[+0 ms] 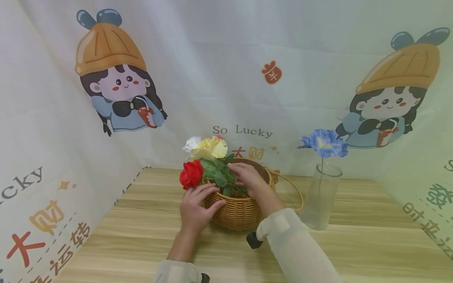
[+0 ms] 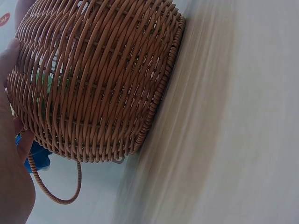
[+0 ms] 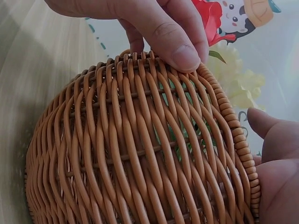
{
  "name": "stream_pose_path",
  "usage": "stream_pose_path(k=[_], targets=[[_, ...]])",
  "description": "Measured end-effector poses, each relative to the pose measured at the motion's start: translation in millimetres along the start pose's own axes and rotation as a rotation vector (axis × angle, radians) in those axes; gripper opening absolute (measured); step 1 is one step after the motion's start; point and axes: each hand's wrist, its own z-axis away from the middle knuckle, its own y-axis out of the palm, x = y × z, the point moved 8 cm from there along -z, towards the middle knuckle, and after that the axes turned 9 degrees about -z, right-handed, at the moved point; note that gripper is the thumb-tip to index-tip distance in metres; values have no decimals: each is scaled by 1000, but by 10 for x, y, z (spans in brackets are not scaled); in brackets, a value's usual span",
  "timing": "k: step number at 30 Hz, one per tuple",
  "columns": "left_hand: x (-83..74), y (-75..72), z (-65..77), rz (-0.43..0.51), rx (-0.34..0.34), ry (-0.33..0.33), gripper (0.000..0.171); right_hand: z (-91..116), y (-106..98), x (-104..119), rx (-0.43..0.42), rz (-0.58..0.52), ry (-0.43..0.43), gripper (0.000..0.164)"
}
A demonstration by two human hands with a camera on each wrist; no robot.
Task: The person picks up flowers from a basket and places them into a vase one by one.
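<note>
A round wicker basket (image 1: 237, 214) stands on the table, flowers leaning out over its left rim. My left hand (image 1: 196, 208) holds the basket's left side; the right wrist view shows its thumb (image 3: 185, 58) pressed on the weave near the rim. Reaching over the rim, my right hand (image 1: 253, 179) has its fingers by the green leaves (image 1: 217, 173) and stems. Whether these fingertips touch the stems, I cannot tell. A red rose (image 1: 191, 174) hangs just beyond the left fingers, below a yellow flower (image 1: 210, 148) and a white flower (image 1: 192, 144).
To the basket's right stands a tall clear vase (image 1: 320, 208) holding a blue flower (image 1: 325, 143). The basket's loop handle (image 1: 297, 190) sticks out towards it. Printed cloth (image 1: 198, 78) hangs behind the wooden table (image 1: 141, 236) and along its sides.
</note>
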Motion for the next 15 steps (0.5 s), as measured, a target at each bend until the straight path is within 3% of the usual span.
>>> stream_pose_path(k=[7,15], targets=[[-5,-8,-4,11,-5,-1,46,-8,14,-23,19,27,23,56],[-5,-5,-3,7,-1,-5,46,2,-43,-2,-30,-47,-16,51]])
